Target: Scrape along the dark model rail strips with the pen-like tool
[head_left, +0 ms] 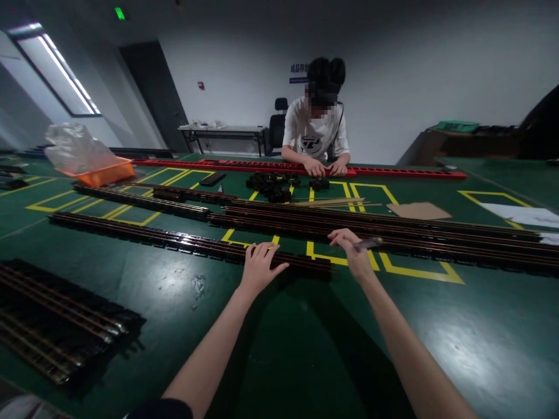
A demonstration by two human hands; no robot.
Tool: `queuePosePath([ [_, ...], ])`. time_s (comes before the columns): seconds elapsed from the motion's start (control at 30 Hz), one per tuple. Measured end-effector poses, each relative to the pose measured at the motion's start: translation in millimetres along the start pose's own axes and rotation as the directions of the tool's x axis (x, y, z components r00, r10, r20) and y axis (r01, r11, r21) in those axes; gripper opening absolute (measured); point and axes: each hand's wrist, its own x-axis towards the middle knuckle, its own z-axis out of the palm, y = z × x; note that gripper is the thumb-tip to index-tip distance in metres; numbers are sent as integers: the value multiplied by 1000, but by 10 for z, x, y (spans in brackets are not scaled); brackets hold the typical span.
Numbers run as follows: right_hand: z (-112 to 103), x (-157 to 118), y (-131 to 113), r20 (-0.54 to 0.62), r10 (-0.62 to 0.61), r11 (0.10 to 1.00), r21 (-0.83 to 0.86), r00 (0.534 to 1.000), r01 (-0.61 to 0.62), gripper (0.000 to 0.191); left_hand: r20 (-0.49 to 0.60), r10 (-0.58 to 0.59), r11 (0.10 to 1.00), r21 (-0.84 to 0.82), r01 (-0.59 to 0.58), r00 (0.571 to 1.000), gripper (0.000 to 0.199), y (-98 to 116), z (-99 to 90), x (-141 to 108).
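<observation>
My left hand (259, 269) lies with fingers spread across a long dark strip with copper-coloured rods (183, 240), near its right end. My right hand (353, 256) is curled around a dark pen-like tool (369, 243), whose end sticks out to the right; its exact kind is too blurred to tell. The right fingertips are close to the front edge of a bundle of similar long strips (414, 233), and I cannot tell whether they touch it. Both forearms reach in from the lower edge over the green table (279, 355).
A co-worker (317, 128) across the table handles a long red rail (402, 172). Black parts (271, 185), thin sticks (336, 202) and a piece of cardboard (419, 210) lie mid-table. More strips (65, 320) lie lower left; an orange bin (102, 171) with plastic film stands behind.
</observation>
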Motion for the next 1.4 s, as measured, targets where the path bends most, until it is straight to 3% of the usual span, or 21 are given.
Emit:
queuePosePath([
  [0.07, 80, -99, -20, 75, -110, 977, -174, 991, 122, 19, -12, -44, 999, 31, 44, 999, 44, -165, -54, -26],
  [0.13, 191, -212, -36, 235, -160, 882, -402, 959, 246, 31, -26, -94, 993, 64, 95, 995, 41, -324, -104, -59],
  [0.23, 368, -370, -56, 378, -37, 630, -709, 925, 316, 41, -35, -172, 980, 94, 175, 984, 37, -489, -142, -103],
  [0.33, 487, -481, -41, 425, 17, 496, -790, 905, 361, 36, -11, -183, 977, 109, 183, 983, 37, -544, -132, -123],
  [0.63, 485, -625, 101, 223, -128, 527, -810, 966, 257, 29, -5, -174, 981, 85, 174, 985, 35, -415, -74, -62],
  [0.8, 450, -719, 46, 68, -125, 479, -869, 990, 120, 32, 0, -127, 992, 23, 127, 992, 41, -67, 11, -10],
  [1.03, 342, -805, 33, 99, -81, 422, -898, 992, 124, 30, -32, -14, 999, -33, 13, 999, 35, 423, 171, 48],
  [1.23, 135, -799, -44, 149, 40, 362, -924, 988, 125, 29, 13, 103, 991, -84, -102, 995, 34, 467, 181, 32],
  [1.4, 112, -847, -20, -20, 52, 344, -938, 998, -36, 30, -26, 141, 986, -83, -142, 990, 35, 430, 158, -16],
])
